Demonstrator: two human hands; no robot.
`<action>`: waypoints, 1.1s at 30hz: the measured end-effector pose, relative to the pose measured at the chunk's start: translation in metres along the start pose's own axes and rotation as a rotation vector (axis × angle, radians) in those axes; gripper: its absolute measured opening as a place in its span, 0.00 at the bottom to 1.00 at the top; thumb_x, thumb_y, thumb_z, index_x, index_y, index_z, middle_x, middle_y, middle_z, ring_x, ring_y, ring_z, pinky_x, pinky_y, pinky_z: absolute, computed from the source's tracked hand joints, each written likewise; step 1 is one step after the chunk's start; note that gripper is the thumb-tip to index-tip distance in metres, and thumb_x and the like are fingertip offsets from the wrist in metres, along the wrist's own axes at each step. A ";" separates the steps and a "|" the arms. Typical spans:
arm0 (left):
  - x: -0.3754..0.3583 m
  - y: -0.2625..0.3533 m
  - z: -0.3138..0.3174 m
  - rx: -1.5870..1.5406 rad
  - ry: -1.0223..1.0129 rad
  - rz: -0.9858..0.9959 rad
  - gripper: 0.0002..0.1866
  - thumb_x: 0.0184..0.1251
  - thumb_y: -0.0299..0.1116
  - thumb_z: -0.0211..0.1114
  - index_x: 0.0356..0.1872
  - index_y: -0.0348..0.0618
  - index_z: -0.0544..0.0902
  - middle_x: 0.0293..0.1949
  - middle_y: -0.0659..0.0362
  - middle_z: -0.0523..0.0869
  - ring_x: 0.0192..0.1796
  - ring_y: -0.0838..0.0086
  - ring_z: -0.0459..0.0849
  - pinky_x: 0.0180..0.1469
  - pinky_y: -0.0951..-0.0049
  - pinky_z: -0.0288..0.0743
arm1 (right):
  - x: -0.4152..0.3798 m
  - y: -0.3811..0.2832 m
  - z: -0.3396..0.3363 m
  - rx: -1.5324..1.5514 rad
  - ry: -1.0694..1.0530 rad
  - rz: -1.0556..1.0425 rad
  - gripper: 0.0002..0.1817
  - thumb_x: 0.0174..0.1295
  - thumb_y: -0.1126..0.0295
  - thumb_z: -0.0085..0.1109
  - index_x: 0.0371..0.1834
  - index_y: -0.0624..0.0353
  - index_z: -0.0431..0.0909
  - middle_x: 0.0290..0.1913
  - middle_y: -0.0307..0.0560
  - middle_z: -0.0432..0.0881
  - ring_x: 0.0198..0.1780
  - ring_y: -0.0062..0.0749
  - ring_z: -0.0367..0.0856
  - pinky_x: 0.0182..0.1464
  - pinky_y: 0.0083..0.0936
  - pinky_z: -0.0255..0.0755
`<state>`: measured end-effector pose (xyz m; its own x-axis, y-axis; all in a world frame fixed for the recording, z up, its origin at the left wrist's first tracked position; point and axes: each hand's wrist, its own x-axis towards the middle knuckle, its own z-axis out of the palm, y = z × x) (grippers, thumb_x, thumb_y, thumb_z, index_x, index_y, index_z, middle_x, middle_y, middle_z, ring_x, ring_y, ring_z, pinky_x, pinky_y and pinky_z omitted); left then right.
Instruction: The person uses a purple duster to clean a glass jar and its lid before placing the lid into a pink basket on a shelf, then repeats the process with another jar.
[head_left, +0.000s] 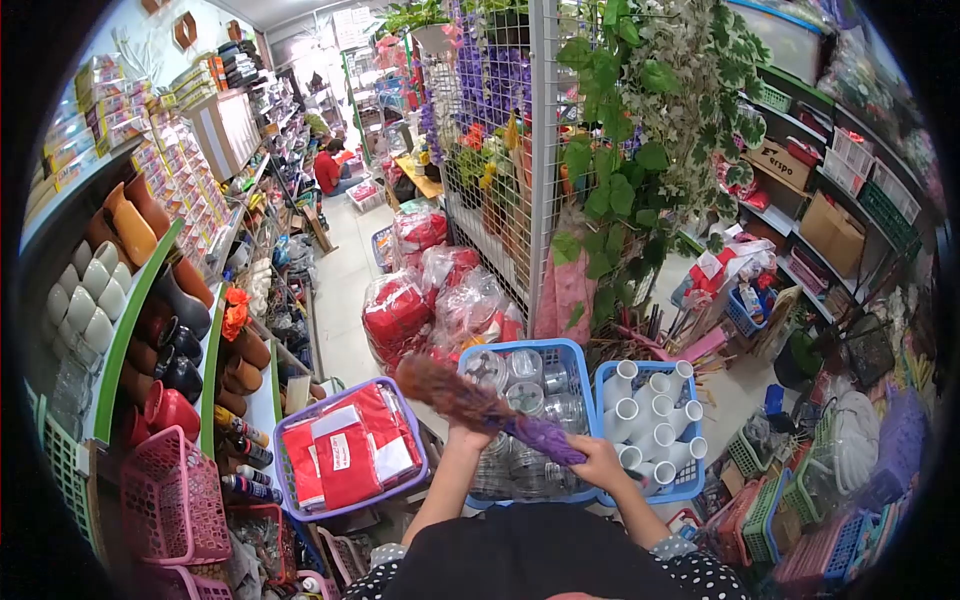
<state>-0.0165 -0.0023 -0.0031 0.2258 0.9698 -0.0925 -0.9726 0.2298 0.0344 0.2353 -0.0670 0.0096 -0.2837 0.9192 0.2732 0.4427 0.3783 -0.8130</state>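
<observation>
A long bundle [480, 402], brown and fuzzy at one end and purple at the other, is held slantwise in front of me. Motion blurs its brown end, and I cannot make out its exact kind. My right hand [597, 464] is closed around the purple end. Under the middle of the bundle, my left hand [468, 440] grips it, its fingers partly hidden. Below the bundle stands a blue basket [582, 372] of clear glass jars [524, 400]. Beside it, a second blue basket [700, 482] holds several white bottle-shaped vases [640, 412].
At left, a purple-rimmed basket [424, 462] holds red and white packets [350, 450]. Plastic-wrapped red bundles [400, 312] lie ahead by a wire grid [490, 170] with hanging leaves [620, 160]. Shelves of vases [130, 225] line the left. A person in red [328, 170] sits down the aisle.
</observation>
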 end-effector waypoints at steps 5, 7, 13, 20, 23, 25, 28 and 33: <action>0.013 0.009 -0.015 -0.106 0.218 -0.046 0.17 0.68 0.49 0.54 0.48 0.50 0.78 0.45 0.59 0.83 0.47 0.65 0.80 0.53 0.59 0.74 | 0.004 0.004 0.010 -0.074 0.078 0.111 0.24 0.47 0.69 0.62 0.52 0.56 0.79 0.46 0.55 0.82 0.46 0.49 0.81 0.45 0.33 0.75; 0.012 0.010 -0.025 -0.091 -0.180 -0.199 0.16 0.64 0.46 0.61 0.46 0.48 0.79 0.44 0.59 0.85 0.50 0.68 0.83 0.58 0.59 0.73 | 0.006 0.009 0.010 -0.049 -0.070 -0.003 0.25 0.47 0.69 0.61 0.53 0.56 0.78 0.46 0.55 0.82 0.46 0.48 0.82 0.46 0.33 0.75; 0.003 0.007 0.009 0.038 0.339 0.034 0.15 0.67 0.45 0.56 0.48 0.50 0.79 0.48 0.59 0.84 0.55 0.67 0.80 0.60 0.58 0.72 | 0.020 -0.003 -0.005 -0.051 0.037 0.166 0.25 0.45 0.70 0.61 0.53 0.56 0.78 0.45 0.58 0.81 0.44 0.50 0.82 0.46 0.34 0.75; -0.012 0.003 0.030 0.072 0.228 -0.011 0.09 0.65 0.40 0.61 0.42 0.51 0.80 0.42 0.60 0.86 0.45 0.73 0.85 0.56 0.61 0.73 | 0.019 -0.004 -0.011 -0.054 0.035 0.049 0.25 0.46 0.70 0.62 0.52 0.57 0.78 0.41 0.57 0.82 0.41 0.48 0.83 0.43 0.32 0.74; -0.014 0.003 0.029 -0.026 0.144 -0.075 0.10 0.64 0.40 0.62 0.44 0.51 0.81 0.42 0.61 0.87 0.43 0.75 0.85 0.57 0.61 0.72 | 0.017 0.010 -0.007 0.173 0.003 0.107 0.23 0.46 0.71 0.62 0.51 0.60 0.78 0.38 0.57 0.82 0.38 0.39 0.83 0.43 0.29 0.73; -0.024 0.000 0.038 0.134 0.085 -0.070 0.13 0.66 0.41 0.61 0.49 0.51 0.79 0.46 0.60 0.86 0.48 0.75 0.84 0.59 0.62 0.69 | 0.012 0.012 -0.013 0.173 -0.082 0.137 0.24 0.46 0.73 0.60 0.51 0.64 0.78 0.38 0.51 0.83 0.38 0.30 0.80 0.44 0.26 0.73; -0.017 0.009 0.013 0.223 0.051 -0.079 0.16 0.67 0.40 0.59 0.54 0.51 0.76 0.51 0.60 0.83 0.53 0.72 0.82 0.61 0.59 0.66 | 0.012 0.011 -0.009 0.286 -0.060 0.219 0.23 0.47 0.76 0.59 0.50 0.68 0.78 0.37 0.45 0.84 0.39 0.20 0.77 0.46 0.22 0.72; -0.033 -0.007 0.042 0.902 0.210 0.186 0.21 0.64 0.33 0.64 0.55 0.40 0.71 0.52 0.56 0.81 0.51 0.68 0.83 0.52 0.66 0.76 | 0.012 0.002 -0.023 0.402 0.002 0.264 0.25 0.49 0.72 0.63 0.54 0.63 0.76 0.40 0.46 0.85 0.39 0.21 0.78 0.45 0.24 0.72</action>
<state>-0.0153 -0.0321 0.0411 -0.0290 0.9828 -0.1826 -0.5632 0.1349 0.8152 0.2526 -0.0531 0.0236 -0.2041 0.9784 0.0318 0.1356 0.0604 -0.9889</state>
